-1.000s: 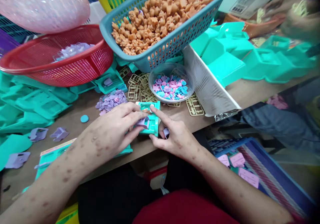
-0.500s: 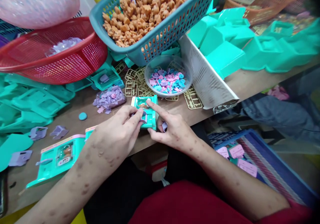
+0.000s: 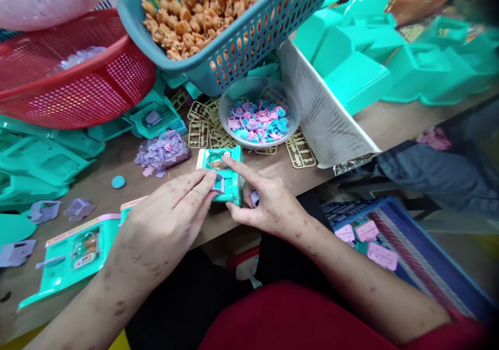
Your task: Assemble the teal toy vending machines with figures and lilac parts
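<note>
Since a moment ago my hands have slid a little down and left, and the small teal toy came with them. It sits at the table edge, just below the clear bowl of beads. My left hand pinches a purple piece onto the toy's near side. My right hand steadies the toy, pointer finger stretched along its top, other fingers curled around a second purple bit. The toy's long side runs away from me, and both hands touch it.
</note>
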`<state>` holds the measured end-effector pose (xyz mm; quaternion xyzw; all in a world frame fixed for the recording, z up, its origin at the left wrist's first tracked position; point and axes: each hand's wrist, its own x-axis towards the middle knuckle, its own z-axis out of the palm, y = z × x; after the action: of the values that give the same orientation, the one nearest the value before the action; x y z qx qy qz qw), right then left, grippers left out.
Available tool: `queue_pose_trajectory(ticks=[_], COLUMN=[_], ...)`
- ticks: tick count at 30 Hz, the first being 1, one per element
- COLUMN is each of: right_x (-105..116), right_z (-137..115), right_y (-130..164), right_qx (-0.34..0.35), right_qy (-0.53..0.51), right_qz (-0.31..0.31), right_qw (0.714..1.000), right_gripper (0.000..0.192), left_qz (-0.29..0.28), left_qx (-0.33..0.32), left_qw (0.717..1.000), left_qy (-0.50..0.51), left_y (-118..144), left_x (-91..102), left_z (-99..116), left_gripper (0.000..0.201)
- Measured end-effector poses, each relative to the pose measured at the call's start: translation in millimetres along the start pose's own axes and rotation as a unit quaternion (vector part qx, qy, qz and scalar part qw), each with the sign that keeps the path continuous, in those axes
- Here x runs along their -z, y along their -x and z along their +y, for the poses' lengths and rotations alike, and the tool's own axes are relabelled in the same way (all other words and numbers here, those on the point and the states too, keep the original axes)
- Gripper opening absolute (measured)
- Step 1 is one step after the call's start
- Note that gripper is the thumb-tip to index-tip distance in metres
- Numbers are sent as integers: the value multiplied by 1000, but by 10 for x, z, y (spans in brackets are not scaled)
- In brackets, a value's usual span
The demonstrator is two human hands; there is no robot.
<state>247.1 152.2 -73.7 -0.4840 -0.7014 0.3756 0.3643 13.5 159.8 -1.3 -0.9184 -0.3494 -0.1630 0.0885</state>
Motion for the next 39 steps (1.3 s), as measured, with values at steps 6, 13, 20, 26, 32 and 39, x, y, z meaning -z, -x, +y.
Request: queue_pose_trajectory(ticks=[6,13,20,26,32,39], right_x=[-11,-4,-14,11,20,14], right_z=[31,50,81,65,37,50], right_y=[5,0,-5,-21,-2,6], right_qx=[6,9,14,7,7,13], right_qy=[1,-4,3,-5,3,16], right_qz=[5,3,3,-3,0,-4], right_qw=[1000,1000,1000,1000,1000,1000], right_gripper=[89,89,89,88,88,89], left_qz=[-25,-82,-68,-23,-54,-82], left_qx=[-29,-77,-69,-75,-15,47], left_qw=[999,992,990,989,983,969], left_qy=[23,49,104,123,172,229], left_y=[23,108,51,-158,-188,-154], left_x=[20,51,91,78,109,108], left_z=[-64,-228,-301,-336,-382,-463], left_gripper=[49,67,59,36,36,37])
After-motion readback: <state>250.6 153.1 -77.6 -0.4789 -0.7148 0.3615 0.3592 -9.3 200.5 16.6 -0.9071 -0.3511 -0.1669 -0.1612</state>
